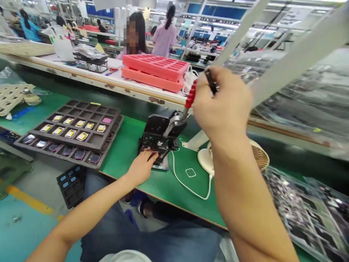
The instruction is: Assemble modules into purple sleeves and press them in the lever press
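Observation:
A small black toggle press [160,134] stands on the green work mat [188,196], with a steel lever arm rising to a ribbed red handle [191,94]. My right hand [220,102] grips that handle, and a black end pokes out above my fingers. My left hand [141,167] lies at the press's base, fingers reaching under its head. Whatever sits in the press is hidden by the fixture and my fingers. To the left, a dark tray [76,125] holds several yellow-labelled parts, and a lower tray [62,153] holds several dark, shiny parts.
Two stacked coral foam trays [155,69] sit on the white bench beyond, with a co-worker [133,36] behind them. A white cable [188,185] loops across the mat. A small fan [259,156] stands right of the press, beside plastic-wrapped stacks [308,214].

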### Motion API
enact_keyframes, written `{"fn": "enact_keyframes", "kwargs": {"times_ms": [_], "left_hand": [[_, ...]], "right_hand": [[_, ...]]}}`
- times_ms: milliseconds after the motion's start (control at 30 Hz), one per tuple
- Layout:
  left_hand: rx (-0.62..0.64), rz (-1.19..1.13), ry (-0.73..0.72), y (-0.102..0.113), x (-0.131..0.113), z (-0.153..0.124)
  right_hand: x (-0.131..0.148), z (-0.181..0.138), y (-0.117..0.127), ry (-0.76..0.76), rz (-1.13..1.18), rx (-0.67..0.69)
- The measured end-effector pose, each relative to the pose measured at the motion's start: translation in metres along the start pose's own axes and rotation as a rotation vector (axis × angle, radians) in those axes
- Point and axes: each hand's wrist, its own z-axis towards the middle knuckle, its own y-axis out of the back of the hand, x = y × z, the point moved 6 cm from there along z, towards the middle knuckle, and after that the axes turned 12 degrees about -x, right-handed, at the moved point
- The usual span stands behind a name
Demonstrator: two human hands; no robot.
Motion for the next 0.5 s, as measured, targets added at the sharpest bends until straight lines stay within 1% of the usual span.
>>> {"fn": "enact_keyframes", "kwargs": {"times_ms": [33, 100, 133, 200, 300, 367, 433, 500], "left_hand": [[-0.007, 0.003, 0.008, 0.003, -0.001, -0.003], [-0.031, 0.009, 0.025, 0.014, -0.005, -0.015], [-0.046, 0.012, 0.034, 0.022, -0.007, -0.023], [-0.088, 0.007, 0.049, 0.045, -0.011, -0.042], [-0.175, 0.021, 0.082, 0.091, -0.012, -0.067], [-0.237, 0.095, 0.13, 0.126, -0.003, -0.075], [-0.292, 0.233, 0.206, 0.159, 0.012, -0.074], [-0.335, 0.388, 0.292, 0.189, 0.035, -0.065]], "right_hand": [[-0.011, 0.005, -0.01, -0.008, 0.043, 0.072], [-0.015, 0.003, -0.022, -0.005, 0.185, 0.17], [-0.011, -0.002, -0.022, -0.002, 0.264, 0.182], [0.003, -0.02, -0.007, -0.005, 0.383, 0.128], [0.016, -0.06, 0.024, -0.004, 0.459, 0.009], [0.016, -0.091, 0.034, 0.031, 0.494, -0.001], [0.012, -0.119, 0.033, 0.072, 0.514, 0.022], [0.005, -0.138, 0.026, 0.072, 0.486, 0.031]]}}
